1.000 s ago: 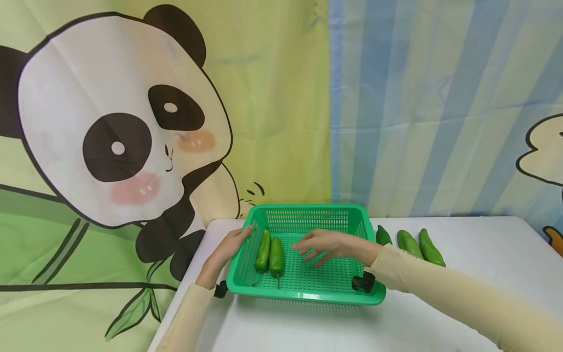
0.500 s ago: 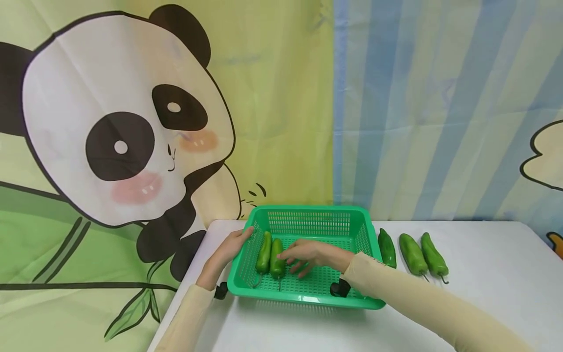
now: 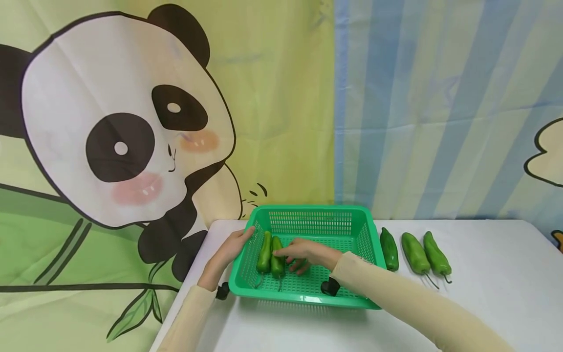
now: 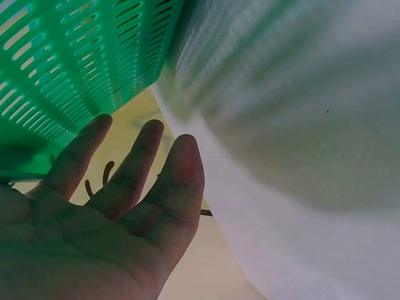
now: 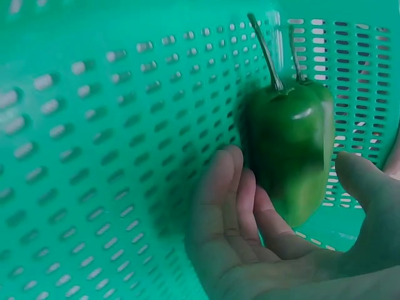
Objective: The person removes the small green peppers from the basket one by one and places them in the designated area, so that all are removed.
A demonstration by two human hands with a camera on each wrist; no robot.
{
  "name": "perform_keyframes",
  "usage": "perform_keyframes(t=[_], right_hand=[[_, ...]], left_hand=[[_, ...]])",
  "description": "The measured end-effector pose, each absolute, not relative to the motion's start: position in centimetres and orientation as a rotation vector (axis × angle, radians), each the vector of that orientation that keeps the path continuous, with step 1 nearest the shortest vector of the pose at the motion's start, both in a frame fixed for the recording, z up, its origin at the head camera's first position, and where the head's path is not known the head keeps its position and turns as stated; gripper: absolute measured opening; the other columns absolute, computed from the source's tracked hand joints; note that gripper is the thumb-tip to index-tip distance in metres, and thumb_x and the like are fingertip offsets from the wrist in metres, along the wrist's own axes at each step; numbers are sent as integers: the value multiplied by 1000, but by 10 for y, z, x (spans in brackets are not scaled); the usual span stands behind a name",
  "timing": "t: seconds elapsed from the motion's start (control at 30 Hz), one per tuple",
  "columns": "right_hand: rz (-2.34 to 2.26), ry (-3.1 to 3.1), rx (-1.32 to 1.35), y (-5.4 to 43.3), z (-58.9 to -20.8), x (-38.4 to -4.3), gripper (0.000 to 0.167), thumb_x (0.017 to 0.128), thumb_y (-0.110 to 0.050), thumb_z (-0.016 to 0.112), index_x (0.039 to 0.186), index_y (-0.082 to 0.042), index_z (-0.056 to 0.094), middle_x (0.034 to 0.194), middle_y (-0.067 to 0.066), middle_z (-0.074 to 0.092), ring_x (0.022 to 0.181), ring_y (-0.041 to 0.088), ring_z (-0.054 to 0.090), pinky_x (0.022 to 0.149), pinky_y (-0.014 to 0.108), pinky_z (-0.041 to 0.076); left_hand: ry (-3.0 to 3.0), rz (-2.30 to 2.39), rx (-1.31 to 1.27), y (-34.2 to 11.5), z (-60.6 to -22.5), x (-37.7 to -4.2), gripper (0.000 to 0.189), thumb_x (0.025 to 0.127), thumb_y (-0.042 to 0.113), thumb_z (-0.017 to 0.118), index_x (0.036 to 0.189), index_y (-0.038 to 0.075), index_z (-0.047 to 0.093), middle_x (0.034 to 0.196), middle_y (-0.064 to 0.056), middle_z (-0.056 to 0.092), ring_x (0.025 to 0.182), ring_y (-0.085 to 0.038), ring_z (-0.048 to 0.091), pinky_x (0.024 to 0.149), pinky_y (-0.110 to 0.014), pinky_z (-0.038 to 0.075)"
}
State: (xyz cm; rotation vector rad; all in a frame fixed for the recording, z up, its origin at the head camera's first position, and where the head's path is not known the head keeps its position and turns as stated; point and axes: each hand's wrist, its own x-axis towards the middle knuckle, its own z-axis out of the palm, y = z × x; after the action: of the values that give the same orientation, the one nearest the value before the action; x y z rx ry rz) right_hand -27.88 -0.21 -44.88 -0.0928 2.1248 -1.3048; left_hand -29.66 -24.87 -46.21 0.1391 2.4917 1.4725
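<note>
At the left rim of a green plastic basket (image 3: 303, 297) lies my left hand (image 3: 229, 247). The left wrist view shows its fingers (image 4: 128, 175) nearly straight along the outside of the basket wall; the thumb is hidden there. Inside the basket, two green peppers lie side by side at the left. My right hand (image 3: 308, 251) reaches over the right-hand one of them, a green pepper (image 3: 277, 266). In the right wrist view its thumb (image 5: 356, 178) and fingers stand on either side of that pepper, the thumb slightly apart from it. The other green pepper (image 3: 264, 256) sits against the left wall.
Right of the basket, on the white table (image 3: 492, 283), lie a dark green pepper (image 3: 389, 249), a broad lighter pepper (image 3: 415, 253) and a slimmer curved pepper (image 3: 437, 254). Behind the table hangs a printed curtain (image 3: 281, 122) with a panda.
My right hand has moved left and down inside the basket to the right-hand pepper. The left hand stays at the rim. The view has shifted slightly.
</note>
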Motion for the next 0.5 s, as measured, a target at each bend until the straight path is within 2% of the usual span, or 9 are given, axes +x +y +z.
perform_keyframes(t=[0.23, 0.5], right_hand=[[-1248, 2195, -64, -10, -443, -274, 43, 95, -42, 69, 108, -2, 61, 114, 22, 64, 92, 36, 71, 81, 48, 60], [-1250, 2209, -54, -9, -444, -277, 40, 95, -40, 68, 107, -2, 59, 112, 21, 65, 90, 34, 72, 82, 48, 60]], left_hand=[[2513, 1451, 148, -249, -463, -294, 64, 108, 51, 35, 138, -1, 56, 103, -18, 74, 79, -20, 74, 70, -34, 62], [2498, 1471, 152, -248, -462, -295, 63, 107, 53, 37, 137, 2, 58, 102, -16, 74, 78, -20, 74, 70, -34, 61]])
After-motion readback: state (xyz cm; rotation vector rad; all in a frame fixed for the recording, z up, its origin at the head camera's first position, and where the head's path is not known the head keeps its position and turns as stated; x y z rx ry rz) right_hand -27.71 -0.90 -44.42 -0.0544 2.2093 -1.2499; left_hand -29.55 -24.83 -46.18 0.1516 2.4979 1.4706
